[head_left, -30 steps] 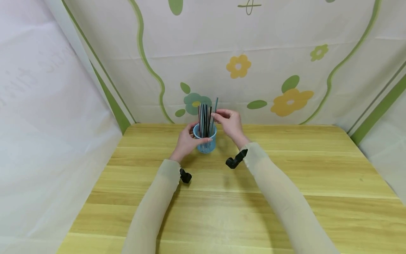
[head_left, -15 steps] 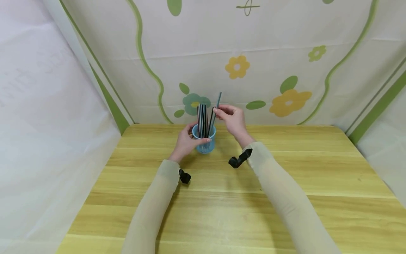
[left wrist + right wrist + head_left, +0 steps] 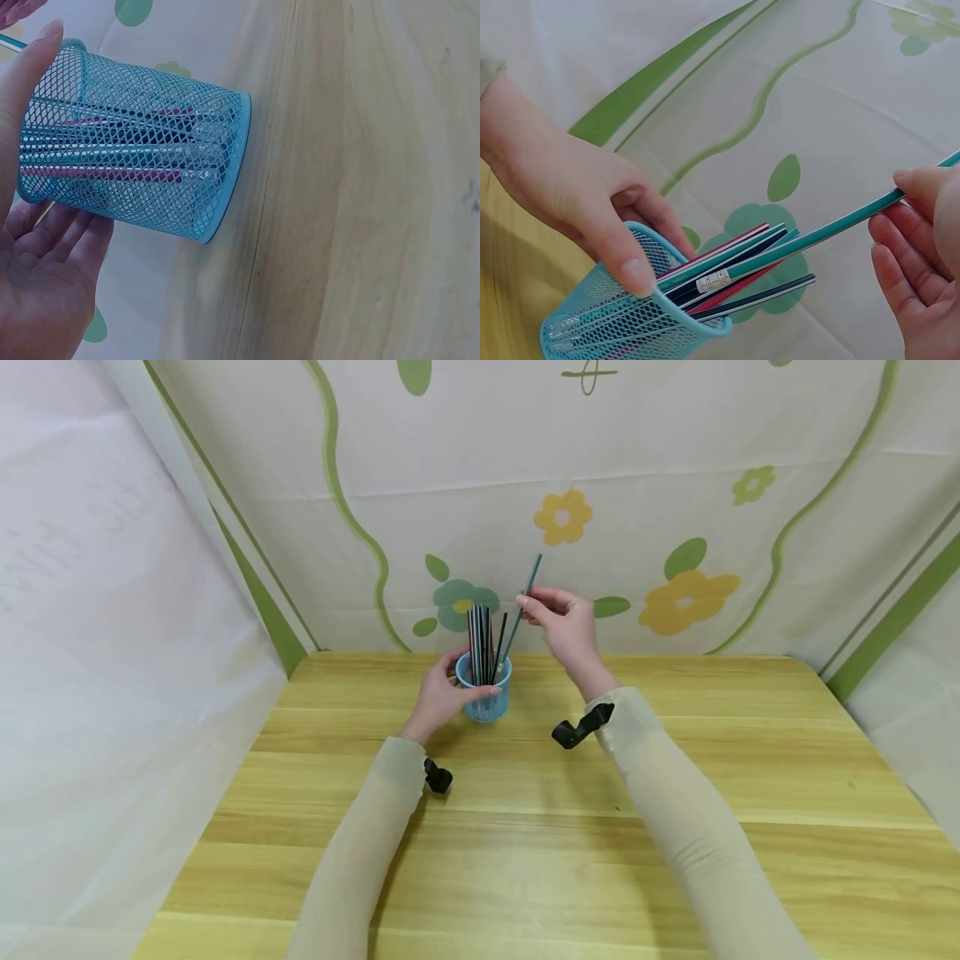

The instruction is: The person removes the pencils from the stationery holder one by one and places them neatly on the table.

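Observation:
A light-blue mesh pencil cup [image 3: 487, 708] stands on the table near the back wall. My left hand [image 3: 441, 695] holds it near the rim, with the thumb at the front and the fingers on the far side. Several striped pencils [image 3: 742, 255], in teal, red and black, lean inside it. Between thumb and fingers, my right hand [image 3: 566, 625] pinches one teal-and-white pencil [image 3: 817, 231] that slants up to the right. Its silver-banded lower end is at the cup's mouth, seen in the right wrist view over the other pencils. Their lower ends show through the mesh [image 3: 135, 142] in the left wrist view.
The wooden table [image 3: 495, 860] spreads in front of the cup and to both sides. Behind it hangs a white cloth wall [image 3: 480, 460] with printed flowers. Another white cloth [image 3: 97, 652] borders the left side. Each wrist carries a black camera mount [image 3: 581, 727].
My right hand has moved up and to the right, drawing the teal pencil most of the way up out of the cup. The left hand and the cup have stayed in place.

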`<state>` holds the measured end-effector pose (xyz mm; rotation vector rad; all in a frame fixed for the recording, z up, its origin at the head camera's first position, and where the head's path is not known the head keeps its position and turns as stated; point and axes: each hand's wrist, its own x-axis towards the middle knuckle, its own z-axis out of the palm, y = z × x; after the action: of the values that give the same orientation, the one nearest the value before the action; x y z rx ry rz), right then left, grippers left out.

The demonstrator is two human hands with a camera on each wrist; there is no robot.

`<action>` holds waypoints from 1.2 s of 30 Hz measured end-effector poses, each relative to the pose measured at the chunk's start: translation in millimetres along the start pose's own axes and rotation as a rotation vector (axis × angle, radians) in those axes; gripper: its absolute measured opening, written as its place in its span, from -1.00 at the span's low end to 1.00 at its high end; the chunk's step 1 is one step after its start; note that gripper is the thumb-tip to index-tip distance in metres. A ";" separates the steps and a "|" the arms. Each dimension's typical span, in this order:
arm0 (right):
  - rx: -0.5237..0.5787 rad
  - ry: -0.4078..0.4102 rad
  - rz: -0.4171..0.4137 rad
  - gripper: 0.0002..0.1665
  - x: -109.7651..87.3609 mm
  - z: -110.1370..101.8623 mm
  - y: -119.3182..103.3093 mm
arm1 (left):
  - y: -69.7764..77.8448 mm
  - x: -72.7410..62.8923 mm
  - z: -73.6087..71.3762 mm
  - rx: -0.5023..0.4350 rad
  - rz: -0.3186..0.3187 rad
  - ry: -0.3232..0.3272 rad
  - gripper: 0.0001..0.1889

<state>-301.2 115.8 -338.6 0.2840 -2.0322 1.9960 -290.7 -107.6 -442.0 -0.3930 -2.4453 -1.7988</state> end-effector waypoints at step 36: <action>0.138 0.106 0.011 -0.61 -5.5 -62.9 -19.5 | -2.5 0.2 -1.6 -0.019 -0.020 0.004 -0.08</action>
<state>-285.8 177.7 -321.5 0.1913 -1.8401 2.1151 -291.6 -109.8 -443.8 -0.3670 -2.4403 -1.8300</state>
